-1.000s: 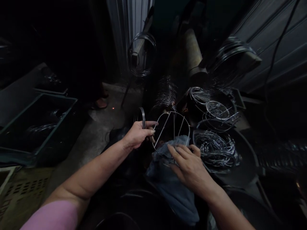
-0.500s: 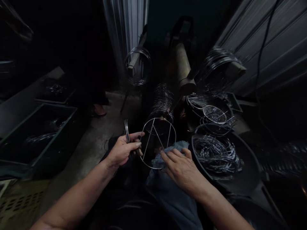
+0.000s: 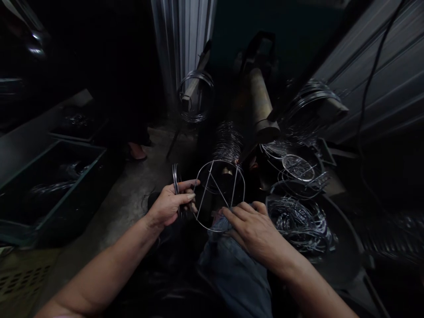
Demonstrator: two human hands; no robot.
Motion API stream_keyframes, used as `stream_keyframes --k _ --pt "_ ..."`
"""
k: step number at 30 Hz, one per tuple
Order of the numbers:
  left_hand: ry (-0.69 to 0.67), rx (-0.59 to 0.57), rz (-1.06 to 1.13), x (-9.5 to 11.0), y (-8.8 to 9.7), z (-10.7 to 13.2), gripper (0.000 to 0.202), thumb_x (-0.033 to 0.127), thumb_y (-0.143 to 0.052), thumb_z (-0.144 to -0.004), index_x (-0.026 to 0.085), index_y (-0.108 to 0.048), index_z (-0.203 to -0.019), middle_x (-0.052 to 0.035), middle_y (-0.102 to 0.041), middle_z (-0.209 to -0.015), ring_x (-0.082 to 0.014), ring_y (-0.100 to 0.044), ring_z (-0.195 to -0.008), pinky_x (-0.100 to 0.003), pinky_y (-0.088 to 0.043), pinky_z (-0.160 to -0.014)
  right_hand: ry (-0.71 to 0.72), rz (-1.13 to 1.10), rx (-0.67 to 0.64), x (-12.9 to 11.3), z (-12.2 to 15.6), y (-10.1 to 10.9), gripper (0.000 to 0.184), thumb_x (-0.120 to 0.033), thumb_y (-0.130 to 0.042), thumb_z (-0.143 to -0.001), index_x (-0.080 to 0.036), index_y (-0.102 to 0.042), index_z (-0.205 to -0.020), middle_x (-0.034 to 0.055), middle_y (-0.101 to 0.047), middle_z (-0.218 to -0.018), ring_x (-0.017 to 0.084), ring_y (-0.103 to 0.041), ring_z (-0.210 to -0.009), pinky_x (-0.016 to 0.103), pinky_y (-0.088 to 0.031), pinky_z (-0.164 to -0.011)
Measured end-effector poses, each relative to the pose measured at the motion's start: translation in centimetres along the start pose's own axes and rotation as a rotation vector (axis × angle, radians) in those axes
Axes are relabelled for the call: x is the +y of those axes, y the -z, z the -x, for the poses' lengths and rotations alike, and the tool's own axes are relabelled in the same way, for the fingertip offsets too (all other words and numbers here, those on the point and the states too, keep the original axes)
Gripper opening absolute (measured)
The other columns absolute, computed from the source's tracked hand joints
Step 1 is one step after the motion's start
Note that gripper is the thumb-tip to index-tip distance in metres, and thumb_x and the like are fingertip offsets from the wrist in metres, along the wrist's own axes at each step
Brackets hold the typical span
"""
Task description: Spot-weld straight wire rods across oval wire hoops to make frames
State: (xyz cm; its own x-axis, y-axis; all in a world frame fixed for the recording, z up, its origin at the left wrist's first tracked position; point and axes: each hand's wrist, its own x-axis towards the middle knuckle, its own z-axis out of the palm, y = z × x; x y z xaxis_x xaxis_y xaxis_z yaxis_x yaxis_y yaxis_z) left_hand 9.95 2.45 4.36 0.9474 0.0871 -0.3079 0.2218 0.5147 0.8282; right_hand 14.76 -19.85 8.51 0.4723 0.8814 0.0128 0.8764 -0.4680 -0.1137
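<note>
Gleaming thin round wire frame point(image 3: 219, 195), three crossing spokes, between both hands.

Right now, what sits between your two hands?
In the head view, a round wire frame with crossing spokes stands between the left hand and the right hand; both hands touch its rim.

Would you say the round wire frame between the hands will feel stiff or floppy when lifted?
Probably fairly stiff: the wire frame keeps its round shape, braced by cross wires. Likely light, being thin open wire. Its bare shiny metal may slip.
</note>
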Motion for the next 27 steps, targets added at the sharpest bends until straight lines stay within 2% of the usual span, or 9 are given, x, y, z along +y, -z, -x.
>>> stream_keyframes --k 5,15,20,25,27 --pt "-0.011 -0.009 0.009 0.3 -0.2 -0.5 0.042 0.014 -0.064 -0.067 0.016 -0.06 -0.108 0.0044 -0.046 -0.064 -0.0102 -0.058 -0.051 -0.024 -0.049 -0.053 0.023 0.0 -0.012 0.8 -0.5 0.3 0.039 -0.019 -0.062 -0.08 -0.015 -0.049 -0.117 0.0058 -0.059 -0.093 0.021 -0.049 -0.088 0.039 -0.028 -0.078" --pt "0.002 -0.009 0.054 0.9 -0.7 -0.6 0.038 0.014 -0.063 -0.068 0.014 -0.061 -0.106 0.0046 -0.046 -0.061 -0.0081 -0.056 -0.048 -0.02 -0.045 -0.049 0.051 -0.046 -0.026 1.6 -0.7 1.4 0.035 -0.022 -0.059 -0.081 -0.017 -0.05 -0.115 0.0065 -0.059 -0.094 0.021 -0.049 -0.087 0.037 -0.029 -0.079" --pt "0.025 0.017 0.057 1.3 -1.1 -0.4 0.04 0.013 -0.063 -0.067 0.014 -0.06 -0.106 0.0038 -0.048 -0.061 -0.012 -0.058 -0.049 -0.025 -0.048 -0.051 0.06 -0.069 -0.025 1.8 -0.7 1.7 0.033 -0.023 -0.058 -0.082 -0.019 -0.051 -0.114 0.0044 -0.06 -0.093 0.019 -0.05 -0.087 0.037 -0.03 -0.078" --pt "0.013 0.014 0.141 0.8 -1.1 -0.2 0.039 0.01 -0.064 -0.063 0.013 -0.062 -0.103 0.0046 -0.048 -0.059 -0.0088 -0.054 -0.047 -0.027 -0.049 -0.053 0.108 -0.098 0.032 1.3 0.7 3.5 0.031 -0.024 -0.051 -0.085 -0.02 -0.05 -0.116 0.0058 -0.061 -0.099 0.02 -0.053 -0.09 0.038 -0.032 -0.083" --pt "0.021 -0.022 0.135 0.6 -1.1 0.2 0.041 0.01 -0.064 -0.062 0.013 -0.062 -0.103 0.0038 -0.05 -0.059 -0.0089 -0.054 -0.047 -0.027 -0.049 -0.053 0.124 -0.131 0.102 0.5 0.9 4.3 0.03 -0.023 -0.044 -0.089 -0.02 -0.049 -0.118 0.0069 -0.06 -0.103 0.02 -0.054 -0.09 0.037 -0.034 -0.082"
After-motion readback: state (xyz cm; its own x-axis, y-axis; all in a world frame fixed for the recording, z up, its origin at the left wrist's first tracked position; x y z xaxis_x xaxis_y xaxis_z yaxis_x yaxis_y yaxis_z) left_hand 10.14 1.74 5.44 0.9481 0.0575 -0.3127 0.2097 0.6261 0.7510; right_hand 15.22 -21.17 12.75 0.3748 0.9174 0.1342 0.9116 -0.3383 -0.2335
